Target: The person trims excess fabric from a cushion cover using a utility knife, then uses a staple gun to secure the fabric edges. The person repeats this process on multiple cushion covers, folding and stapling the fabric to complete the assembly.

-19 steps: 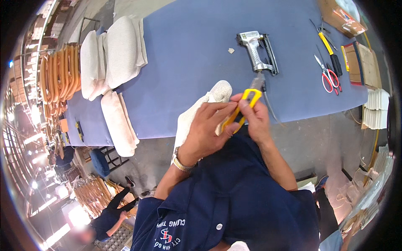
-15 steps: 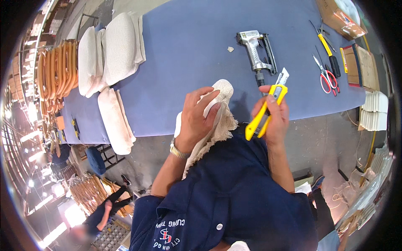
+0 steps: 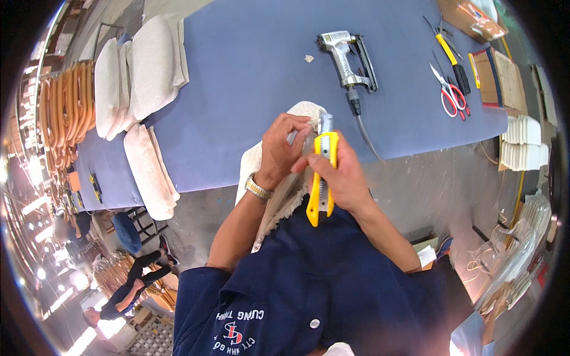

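My left hand [image 3: 282,148], with a watch on its wrist, pinches the loose fabric edge of a cream upholstered pad [image 3: 250,161] at its rounded far end. The pad leans between the blue table edge and my body, a frayed strip of cloth hanging along its right side. In my right hand [image 3: 347,181] is a yellow utility knife [image 3: 323,148], its blade out and pointing away from me. The blade lies against or just beside the fabric edge near my left fingertips; the exact contact is hidden.
On the blue table [image 3: 249,65] lie a silver staple gun [image 3: 341,53] with its hose, red-handled scissors [image 3: 449,98] and a yellow-black tool [image 3: 446,50]. Cream pads [image 3: 151,68] lie at the left, beside curved wooden frames [image 3: 65,110]. A cardboard box [image 3: 502,80] stands right. Another person [image 3: 133,282] is lower left.
My right hand has brought the knife leftward from beside the pad to the fabric edge by my left fingers. The pad has turned slightly, and the whole view has shifted.
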`<state>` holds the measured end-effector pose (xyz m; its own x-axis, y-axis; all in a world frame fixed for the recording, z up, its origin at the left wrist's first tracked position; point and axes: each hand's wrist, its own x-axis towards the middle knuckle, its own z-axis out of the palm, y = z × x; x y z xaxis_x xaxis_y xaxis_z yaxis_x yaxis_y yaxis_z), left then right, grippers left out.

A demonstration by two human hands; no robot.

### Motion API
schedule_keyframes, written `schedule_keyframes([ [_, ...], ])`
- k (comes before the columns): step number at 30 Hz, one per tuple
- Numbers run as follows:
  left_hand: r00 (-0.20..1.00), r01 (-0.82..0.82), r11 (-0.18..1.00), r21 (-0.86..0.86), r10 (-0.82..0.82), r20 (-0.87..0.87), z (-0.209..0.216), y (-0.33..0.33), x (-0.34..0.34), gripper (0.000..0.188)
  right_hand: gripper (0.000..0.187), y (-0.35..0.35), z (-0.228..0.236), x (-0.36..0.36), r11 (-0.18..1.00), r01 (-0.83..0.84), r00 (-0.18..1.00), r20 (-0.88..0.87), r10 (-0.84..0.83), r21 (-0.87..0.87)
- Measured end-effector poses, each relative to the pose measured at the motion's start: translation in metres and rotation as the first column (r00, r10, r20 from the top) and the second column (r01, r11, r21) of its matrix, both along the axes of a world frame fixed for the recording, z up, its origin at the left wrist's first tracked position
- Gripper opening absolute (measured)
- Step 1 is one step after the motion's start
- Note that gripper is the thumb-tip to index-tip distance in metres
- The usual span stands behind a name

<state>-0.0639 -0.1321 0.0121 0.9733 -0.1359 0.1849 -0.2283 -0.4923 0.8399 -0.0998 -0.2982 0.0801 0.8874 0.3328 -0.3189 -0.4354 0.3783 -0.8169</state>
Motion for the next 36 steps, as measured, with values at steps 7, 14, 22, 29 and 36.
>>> schedule_keyframes([
  [7,0.982,-0.048,0.989,-0.141,0.021,-0.189,-0.005,0.002,0.001,0.010,0.021,0.018,-0.040,-0.018,0.984,0.026,0.996,-0.074,-0.040,-0.176],
  [14,0.955,-0.100,0.978,-0.184,0.042,-0.292,0.004,0.003,0.005,0.010,0.020,0.026,-0.061,-0.021,0.946,0.097,0.995,0.019,-0.096,-0.308],
  [22,0.990,-0.016,0.993,-0.119,0.000,-0.138,0.002,0.004,-0.002,0.007,0.034,0.028,-0.062,-0.021,0.932,0.049,0.995,-0.065,-0.078,-0.358],
  [29,0.993,-0.007,0.991,-0.132,-0.009,-0.115,0.000,0.002,-0.005,0.007,0.035,0.032,-0.071,-0.025,0.941,0.109,0.992,-0.032,-0.126,-0.320],
  [36,0.992,-0.025,0.989,-0.149,0.006,-0.125,-0.005,0.001,-0.003,0.007,0.019,0.028,-0.061,-0.018,0.973,0.072,0.992,-0.087,-0.093,-0.221],
])
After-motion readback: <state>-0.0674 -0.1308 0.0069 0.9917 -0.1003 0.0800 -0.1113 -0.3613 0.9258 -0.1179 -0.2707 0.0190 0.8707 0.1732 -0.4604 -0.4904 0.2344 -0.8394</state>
